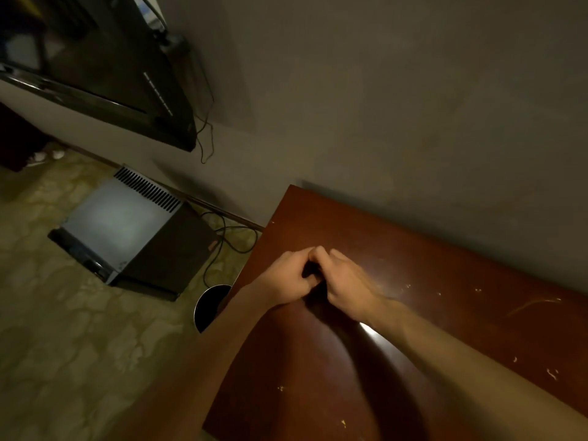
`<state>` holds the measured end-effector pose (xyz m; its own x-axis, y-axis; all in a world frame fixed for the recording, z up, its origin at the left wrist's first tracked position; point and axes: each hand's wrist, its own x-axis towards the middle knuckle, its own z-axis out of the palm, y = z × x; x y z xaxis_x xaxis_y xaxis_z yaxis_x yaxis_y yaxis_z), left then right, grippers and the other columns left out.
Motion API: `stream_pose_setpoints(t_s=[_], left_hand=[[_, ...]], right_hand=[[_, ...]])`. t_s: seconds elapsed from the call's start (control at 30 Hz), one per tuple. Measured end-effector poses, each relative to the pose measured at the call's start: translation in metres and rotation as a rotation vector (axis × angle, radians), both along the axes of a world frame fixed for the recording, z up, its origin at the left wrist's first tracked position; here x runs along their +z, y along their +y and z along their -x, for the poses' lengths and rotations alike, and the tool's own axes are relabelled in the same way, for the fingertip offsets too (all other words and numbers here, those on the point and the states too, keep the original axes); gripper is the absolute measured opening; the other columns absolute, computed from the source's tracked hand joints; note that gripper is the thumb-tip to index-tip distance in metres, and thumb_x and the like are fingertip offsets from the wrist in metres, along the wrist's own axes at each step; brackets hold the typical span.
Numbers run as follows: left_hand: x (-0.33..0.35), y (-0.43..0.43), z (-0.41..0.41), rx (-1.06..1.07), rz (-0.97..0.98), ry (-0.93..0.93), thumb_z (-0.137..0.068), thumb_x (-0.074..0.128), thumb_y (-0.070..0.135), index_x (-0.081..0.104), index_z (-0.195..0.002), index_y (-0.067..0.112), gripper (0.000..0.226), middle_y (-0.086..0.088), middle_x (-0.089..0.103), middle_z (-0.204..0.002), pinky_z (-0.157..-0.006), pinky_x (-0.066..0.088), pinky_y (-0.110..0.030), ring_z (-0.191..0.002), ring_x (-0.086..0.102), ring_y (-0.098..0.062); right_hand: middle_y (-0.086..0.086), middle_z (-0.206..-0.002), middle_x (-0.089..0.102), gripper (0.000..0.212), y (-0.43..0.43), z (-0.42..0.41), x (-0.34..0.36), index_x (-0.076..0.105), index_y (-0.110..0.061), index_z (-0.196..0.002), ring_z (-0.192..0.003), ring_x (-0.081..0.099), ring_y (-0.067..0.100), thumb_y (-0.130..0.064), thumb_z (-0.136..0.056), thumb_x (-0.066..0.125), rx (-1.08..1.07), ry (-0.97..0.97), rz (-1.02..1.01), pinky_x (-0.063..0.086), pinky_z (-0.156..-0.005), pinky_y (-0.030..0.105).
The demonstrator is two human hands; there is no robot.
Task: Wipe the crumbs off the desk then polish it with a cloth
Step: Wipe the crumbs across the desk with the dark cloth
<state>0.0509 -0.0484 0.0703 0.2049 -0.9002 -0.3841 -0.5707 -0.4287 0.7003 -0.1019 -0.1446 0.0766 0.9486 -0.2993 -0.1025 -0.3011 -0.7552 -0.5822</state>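
A glossy reddish-brown desk [366, 224] fills the lower right, pushed against a grey wall. Small pale crumbs [553, 374] lie scattered on its right part, and more crumbs [280, 388] sit near the left edge. My left hand [286, 278] and my right hand [348, 281] meet over the desk's left part, fingertips touching, cupped together with a dark gap between them. Whether they enclose anything is hidden. No cloth is visible.
A round dark bin [208, 307] stands on the floor just left of the desk edge, partly behind my left forearm. A grey boxy appliance [127, 230] with cables sits on the patterned floor further left. A dark television [105, 68] hangs at the upper left.
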Motion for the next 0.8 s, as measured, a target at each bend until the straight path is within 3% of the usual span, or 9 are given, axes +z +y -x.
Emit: stream_pose_setpoints(t_s=[0.13,0.23,0.3,0.33,0.4,0.5,0.6,0.7,0.8], left_hand=[[-0.007,-0.005,-0.022,-0.126,-0.18,-0.113,-0.095,0.068,0.035,0.062,-0.111,0.026,0.02,0.004,0.072,-0.095,-0.083,0.061,-0.047,-0.087,0.071,-0.015],[-0.018,-0.008,-0.037,-0.097,-0.236,-0.034,-0.096,0.066,0.045,0.071,-0.091,0.026,0.021,0.001,0.071,-0.081,-0.077,0.06,-0.046,-0.078,0.07,-0.016],[-0.029,-0.014,-0.043,-0.014,-0.215,-0.006,-0.096,0.067,0.047,0.07,-0.093,0.027,0.021,0.003,0.068,-0.081,-0.069,0.055,-0.039,-0.078,0.068,-0.016],[-0.038,-0.017,-0.046,0.057,-0.187,0.0,-0.097,0.067,0.047,0.069,-0.1,0.028,0.019,0.005,0.067,-0.087,-0.07,0.056,-0.036,-0.083,0.067,-0.014],[-0.059,-0.018,-0.052,0.195,-0.109,-0.058,-0.097,0.065,0.047,0.062,-0.126,0.032,0.032,0.008,0.06,-0.118,-0.093,0.056,-0.038,-0.111,0.062,-0.014],[-0.095,0.0,-0.045,0.378,-0.004,-0.378,-0.101,0.057,0.043,0.042,-0.154,0.028,0.057,0.004,0.041,-0.154,-0.114,0.04,-0.043,-0.14,0.042,-0.017],[-0.121,0.032,-0.022,0.526,-0.054,-0.511,-0.109,0.038,0.041,0.029,-0.161,0.026,0.055,0.001,0.029,-0.167,-0.123,0.028,-0.048,-0.152,0.029,-0.02],[-0.142,0.057,-0.006,0.519,-0.006,-0.552,-0.111,0.022,0.047,0.024,-0.164,0.026,0.057,0.002,0.022,-0.171,-0.128,0.017,-0.044,-0.158,0.017,-0.015],[-0.151,0.063,-0.003,0.526,0.058,-0.569,-0.109,0.024,0.047,0.032,-0.162,0.021,0.06,0.002,0.028,-0.17,-0.128,0.019,-0.043,-0.158,0.016,-0.01]], right_hand=[[0.001,-0.118,0.035,0.037,-0.01,-0.002,-0.015,0.034,-0.021,-0.118,-0.076,0.055,0.026,-0.029,-0.099,0.064,-0.011,0.129,0.0,0.051,-0.061,0.047],[0.004,-0.121,0.055,0.028,-0.033,-0.008,-0.024,0.046,-0.021,-0.118,-0.095,0.063,0.03,-0.03,-0.098,0.064,0.008,0.418,-0.01,0.055,-0.079,0.047],[0.007,-0.114,0.061,0.022,-0.045,-0.016,-0.029,0.053,-0.02,-0.117,-0.106,0.063,0.032,-0.026,-0.098,0.063,-0.095,0.473,-0.006,0.055,-0.084,0.048],[0.009,-0.122,0.056,0.03,-0.048,-0.022,-0.031,0.051,-0.019,-0.122,-0.116,0.056,0.034,-0.023,-0.096,0.065,-0.185,0.459,0.042,0.053,-0.091,0.049],[0.014,-0.143,0.039,0.058,-0.043,-0.034,-0.036,0.041,-0.015,-0.139,-0.133,0.039,0.039,-0.02,-0.088,0.07,-0.347,0.399,0.236,0.041,-0.106,0.055],[0.016,-0.157,0.032,0.069,-0.014,-0.05,-0.053,0.035,-0.016,-0.151,-0.142,0.032,0.039,-0.032,-0.092,0.066,-0.398,0.312,0.303,0.033,-0.115,0.054],[0.011,-0.168,0.02,0.068,0.021,-0.065,-0.092,0.02,-0.021,-0.163,-0.155,0.016,0.034,-0.054,-0.105,0.036,-0.52,0.39,0.108,0.014,-0.125,0.059],[0.015,-0.173,0.007,0.083,0.039,-0.084,-0.123,0.011,-0.016,-0.166,-0.159,-0.004,0.038,-0.067,-0.101,0.016,-0.656,0.465,0.083,-0.002,-0.122,0.071],[0.02,-0.172,0.009,0.097,0.034,-0.099,-0.135,0.015,-0.009,-0.165,-0.159,-0.004,0.041,-0.077,-0.096,0.016,-0.685,0.445,0.149,-0.005,-0.12,0.073]])
